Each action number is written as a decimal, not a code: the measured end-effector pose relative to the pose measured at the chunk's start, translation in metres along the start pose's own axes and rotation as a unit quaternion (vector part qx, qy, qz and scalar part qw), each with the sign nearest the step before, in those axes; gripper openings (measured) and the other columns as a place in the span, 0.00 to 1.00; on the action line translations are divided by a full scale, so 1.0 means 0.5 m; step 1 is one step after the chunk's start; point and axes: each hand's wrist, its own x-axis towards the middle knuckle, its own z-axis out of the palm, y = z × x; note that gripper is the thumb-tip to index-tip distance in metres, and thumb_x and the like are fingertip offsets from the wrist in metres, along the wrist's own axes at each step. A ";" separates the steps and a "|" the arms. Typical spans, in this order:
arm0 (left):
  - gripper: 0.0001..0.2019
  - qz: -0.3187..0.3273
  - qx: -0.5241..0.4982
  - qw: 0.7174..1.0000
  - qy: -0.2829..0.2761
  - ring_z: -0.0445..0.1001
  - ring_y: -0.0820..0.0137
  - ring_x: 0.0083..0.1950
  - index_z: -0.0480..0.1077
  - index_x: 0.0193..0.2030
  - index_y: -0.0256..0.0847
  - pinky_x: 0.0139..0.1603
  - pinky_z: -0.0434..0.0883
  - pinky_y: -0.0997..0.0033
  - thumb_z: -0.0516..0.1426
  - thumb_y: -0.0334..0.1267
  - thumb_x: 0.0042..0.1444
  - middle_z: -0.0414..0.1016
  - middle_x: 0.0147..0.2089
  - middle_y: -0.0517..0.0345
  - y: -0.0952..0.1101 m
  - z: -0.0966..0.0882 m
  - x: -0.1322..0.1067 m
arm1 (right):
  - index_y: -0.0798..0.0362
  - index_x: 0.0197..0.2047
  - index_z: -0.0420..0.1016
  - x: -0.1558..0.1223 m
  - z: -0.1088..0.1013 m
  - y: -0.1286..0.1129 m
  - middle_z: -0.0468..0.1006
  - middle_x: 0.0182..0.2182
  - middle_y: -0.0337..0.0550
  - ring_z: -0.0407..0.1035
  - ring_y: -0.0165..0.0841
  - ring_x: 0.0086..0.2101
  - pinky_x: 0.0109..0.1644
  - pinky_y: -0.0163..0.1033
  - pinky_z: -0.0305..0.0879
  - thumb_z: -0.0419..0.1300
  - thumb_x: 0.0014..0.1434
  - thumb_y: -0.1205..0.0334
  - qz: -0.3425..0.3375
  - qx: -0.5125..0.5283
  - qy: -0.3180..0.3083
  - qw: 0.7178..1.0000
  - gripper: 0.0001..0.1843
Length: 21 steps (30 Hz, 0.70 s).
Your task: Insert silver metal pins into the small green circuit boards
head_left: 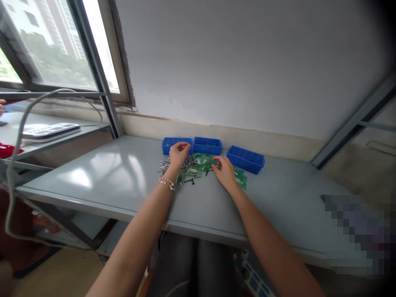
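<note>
My left hand [178,156] hovers at the front of the left blue bin [165,149], above a heap of silver screws [163,166]. Its fingers are curled together in a pinch, and what they hold, if anything, is too small to make out. By the small green plastic bags [202,161] is my right hand [225,172], its thumb and fingers curved with a gap between the tips. More green bags [240,178] lie partly behind the right wrist. A few dark screws [189,180] rest on the table in front of the heap.
A middle blue bin [208,149] and a right blue bin [246,160] stand along the back of the grey table [108,173], small parts visible in the middle one. To the left, a white device [52,131] sits on another table, beside a looping cable [14,165]. Metal posts flank the workspace.
</note>
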 end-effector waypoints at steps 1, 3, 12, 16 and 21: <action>0.09 -0.026 -0.026 0.999 0.020 0.69 0.74 0.27 0.71 0.34 0.33 0.28 0.66 0.76 0.58 0.36 0.46 0.73 0.29 0.55 -0.004 -0.007 0.007 | 0.54 0.36 0.69 0.000 0.000 0.000 0.64 0.27 0.40 0.62 0.32 0.27 0.33 0.37 0.60 0.54 0.50 0.67 0.000 0.000 -0.001 1.000 0.09; 0.10 -0.073 -0.079 0.992 0.058 0.68 0.77 0.25 0.70 0.35 0.32 0.26 0.64 0.77 0.58 0.36 0.46 0.73 0.30 0.55 -0.012 -0.020 0.018 | 0.54 0.36 0.69 0.000 0.000 0.001 0.64 0.27 0.40 0.62 0.32 0.27 0.33 0.37 0.60 0.54 0.50 0.67 0.001 0.001 -0.003 1.000 0.09; 0.08 -0.182 -0.245 0.939 0.160 0.65 0.82 0.23 0.67 0.36 0.33 0.22 0.58 0.84 0.55 0.28 0.47 0.70 0.32 0.57 -0.028 -0.062 0.044 | 0.53 0.37 0.68 -0.001 0.002 0.005 0.63 0.27 0.40 0.62 0.32 0.27 0.32 0.37 0.59 0.53 0.50 0.66 0.004 0.000 -0.006 1.000 0.09; 0.07 -0.187 -0.268 0.932 0.155 0.66 0.81 0.25 0.67 0.36 0.34 0.22 0.58 0.83 0.55 0.27 0.47 0.69 0.32 0.57 -0.030 -0.062 0.044 | 0.53 0.38 0.67 -0.001 0.003 0.006 0.63 0.27 0.39 0.62 0.32 0.27 0.33 0.37 0.59 0.53 0.50 0.66 0.003 -0.001 -0.006 1.000 0.10; 0.11 -0.190 -0.274 0.937 0.109 0.67 0.80 0.26 0.68 0.37 0.35 0.23 0.59 0.82 0.58 0.27 0.44 0.70 0.33 0.57 -0.035 -0.058 0.041 | 0.53 0.38 0.67 -0.002 0.005 0.007 0.63 0.27 0.39 0.62 0.32 0.27 0.33 0.37 0.60 0.53 0.50 0.65 0.004 -0.004 -0.006 1.000 0.10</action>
